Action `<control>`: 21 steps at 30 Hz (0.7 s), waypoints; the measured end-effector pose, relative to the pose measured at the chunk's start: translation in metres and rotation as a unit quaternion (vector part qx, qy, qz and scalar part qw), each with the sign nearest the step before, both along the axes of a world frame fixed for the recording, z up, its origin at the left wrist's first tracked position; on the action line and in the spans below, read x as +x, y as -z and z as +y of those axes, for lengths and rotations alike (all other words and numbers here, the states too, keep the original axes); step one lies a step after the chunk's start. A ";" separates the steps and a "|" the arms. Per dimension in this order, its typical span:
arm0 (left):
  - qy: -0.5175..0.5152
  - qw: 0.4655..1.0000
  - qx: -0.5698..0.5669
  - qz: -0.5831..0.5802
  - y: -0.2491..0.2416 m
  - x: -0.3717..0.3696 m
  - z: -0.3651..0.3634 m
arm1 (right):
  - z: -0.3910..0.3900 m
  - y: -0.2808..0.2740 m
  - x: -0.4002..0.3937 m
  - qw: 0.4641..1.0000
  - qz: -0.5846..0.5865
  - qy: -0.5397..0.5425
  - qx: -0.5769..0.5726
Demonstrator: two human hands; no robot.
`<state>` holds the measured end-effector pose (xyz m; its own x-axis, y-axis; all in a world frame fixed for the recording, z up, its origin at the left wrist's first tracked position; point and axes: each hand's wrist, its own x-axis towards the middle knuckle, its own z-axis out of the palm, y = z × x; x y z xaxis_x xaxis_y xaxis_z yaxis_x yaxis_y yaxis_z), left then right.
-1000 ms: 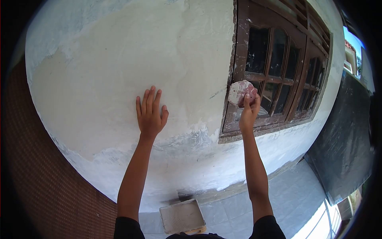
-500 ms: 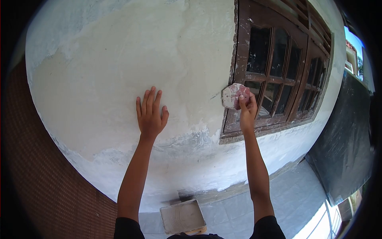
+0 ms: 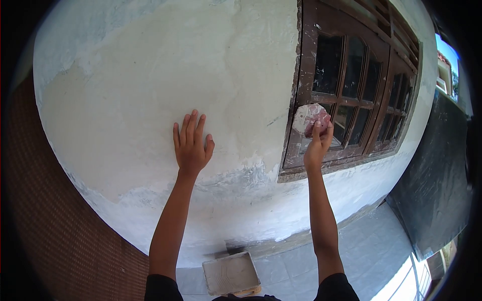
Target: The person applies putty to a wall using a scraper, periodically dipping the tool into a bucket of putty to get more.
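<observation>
My left hand (image 3: 191, 146) lies flat against the pale plastered wall (image 3: 135, 90), fingers pointing up and thumb spread to the right. In my right hand (image 3: 317, 146) is a flat, pink, roughly octagonal piece (image 3: 311, 119), caked with whitish plaster and pinched near its lower right edge between thumb and fingers. It overlaps the left side of the brown wooden window (image 3: 351, 100) in this view. A short dark scuff (image 3: 273, 120) marks the wall just left of the frame.
Below, a tray (image 3: 231, 273) with greyish-white residue stands on the grey tiled floor (image 3: 288, 263). A brown woven surface (image 3: 65, 210) runs along the left. At the right leans a large dark panel (image 3: 432, 175). Rough grey-white patches (image 3: 243, 175) cover the lower wall.
My right hand has shifted slightly to the right with the pink piece, off the wall's edge and over the window frame. My left hand stays in place on the wall.
</observation>
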<state>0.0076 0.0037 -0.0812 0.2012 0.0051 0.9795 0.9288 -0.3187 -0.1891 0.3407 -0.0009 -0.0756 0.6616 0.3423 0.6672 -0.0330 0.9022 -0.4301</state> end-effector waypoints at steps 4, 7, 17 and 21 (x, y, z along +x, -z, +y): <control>0.000 1.000 -0.004 0.001 0.001 0.000 0.002 | -0.002 0.005 -0.011 0.983 -0.175 0.043 -0.031; 0.003 1.000 -0.008 -0.001 0.000 0.001 0.000 | 0.005 -0.007 -0.006 0.997 0.050 0.026 -0.045; 0.000 1.000 -0.006 0.000 -0.001 0.001 -0.001 | 0.001 -0.012 -0.006 0.996 0.022 0.084 -0.035; -0.003 1.000 -0.001 0.001 0.000 0.000 0.001 | -0.011 -0.006 -0.014 0.992 -0.111 0.061 0.012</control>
<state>0.0077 0.0048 -0.0809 0.2034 0.0075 0.9791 0.9300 -0.3141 -0.1908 0.3268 -0.0116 -0.0699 0.5326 0.2507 0.8084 0.1711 0.9035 -0.3929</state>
